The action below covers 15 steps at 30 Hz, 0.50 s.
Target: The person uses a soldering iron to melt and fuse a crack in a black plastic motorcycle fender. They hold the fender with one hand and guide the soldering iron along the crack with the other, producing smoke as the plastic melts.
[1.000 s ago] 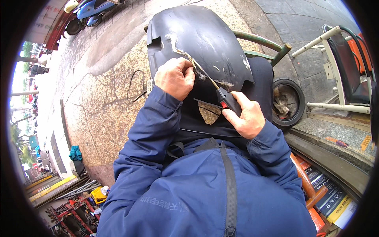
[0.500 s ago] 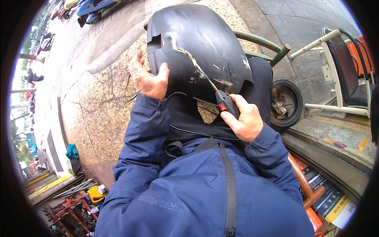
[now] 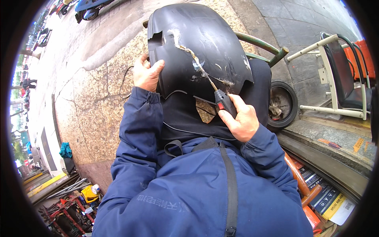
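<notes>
Over the lap (image 3: 179, 128), right hand (image 3: 245, 122) grips black-handled tool (image 3: 223, 101), tip along pale seam (image 3: 184, 49), while left hand (image 3: 147, 76), thumb on top, clasps curved black panel (image 3: 201, 33) by its left edge, seemingly steadying it across the knees (image 3: 258, 77), green bar (image 3: 260, 42) beyond.

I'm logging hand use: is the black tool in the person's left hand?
No, the right hand holds the black tool, while the left hand is at the black panel.
</notes>
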Each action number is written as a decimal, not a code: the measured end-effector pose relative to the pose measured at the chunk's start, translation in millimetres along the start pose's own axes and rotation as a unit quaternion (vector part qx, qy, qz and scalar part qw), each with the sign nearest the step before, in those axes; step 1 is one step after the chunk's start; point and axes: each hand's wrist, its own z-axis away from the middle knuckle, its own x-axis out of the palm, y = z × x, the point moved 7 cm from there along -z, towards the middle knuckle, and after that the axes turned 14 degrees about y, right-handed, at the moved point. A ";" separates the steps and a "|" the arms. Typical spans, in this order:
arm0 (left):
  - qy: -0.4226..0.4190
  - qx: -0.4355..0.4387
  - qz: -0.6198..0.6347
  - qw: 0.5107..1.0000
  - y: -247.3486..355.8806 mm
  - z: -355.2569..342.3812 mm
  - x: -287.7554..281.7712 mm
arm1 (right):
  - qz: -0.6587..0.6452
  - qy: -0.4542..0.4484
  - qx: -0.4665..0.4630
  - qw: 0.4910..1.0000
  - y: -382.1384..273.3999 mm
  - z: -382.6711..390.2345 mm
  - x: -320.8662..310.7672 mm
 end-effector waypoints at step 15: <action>-0.090 -0.095 0.068 0.989 -23.1 -12.1 1.3 | 0.010 0.006 0.005 1.000 4.3 3.9 7.0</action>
